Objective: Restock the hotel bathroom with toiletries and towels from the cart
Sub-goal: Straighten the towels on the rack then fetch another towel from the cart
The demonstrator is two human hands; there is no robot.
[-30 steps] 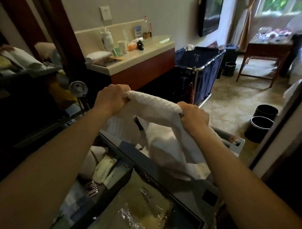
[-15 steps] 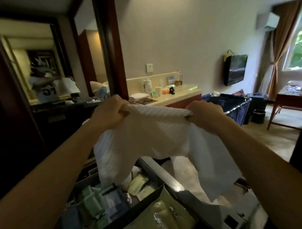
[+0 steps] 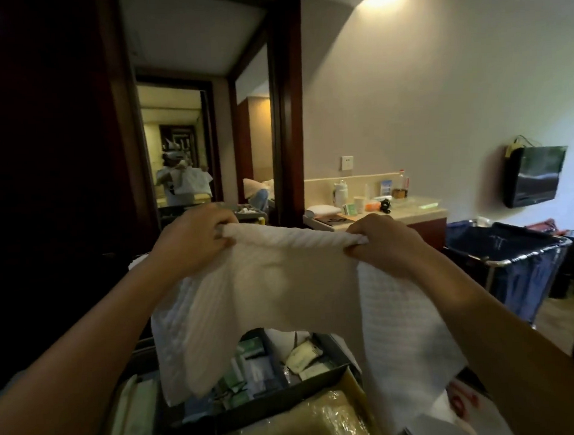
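Dim hotel entry area: a mirror (image 3: 179,149) in a dark wood frame stands ahead, with a pale wall to its right.

My left hand (image 3: 195,240) and right hand (image 3: 381,243) are raised in front of me and held apart. Each is clamped on the top edge of a white towel (image 3: 291,282), fingers curled over the bunched hem. The towel hangs spread between and below them, and its lower edge drapes over the cart tray (image 3: 285,394).

Step in hand, as I judge it: opening out the towel to fold it before it goes to the bathroom.
- Hold both corners level and the top edge taut.
- Lift high enough that the lower edge does not drag through the tray.
- Bring the hands together corner to corner. Watch the panel under the right hand, which falls lower than the left.

Containers:
- The dark tray holds small toiletry packets (image 3: 248,371), green-and-white and cream, lying loose and overlapping. Their labels cannot be read.
- Nearer to me sits a yellowish bundle (image 3: 312,418) in clear plastic wrap.
- To the right, well apart, a blue laundry hamper (image 3: 508,265) on a metal frame stands open. Its contents are not visible.
- Beyond it, the surface (image 3: 419,212) carries a folded white cloth (image 3: 323,210), bottles and cups.
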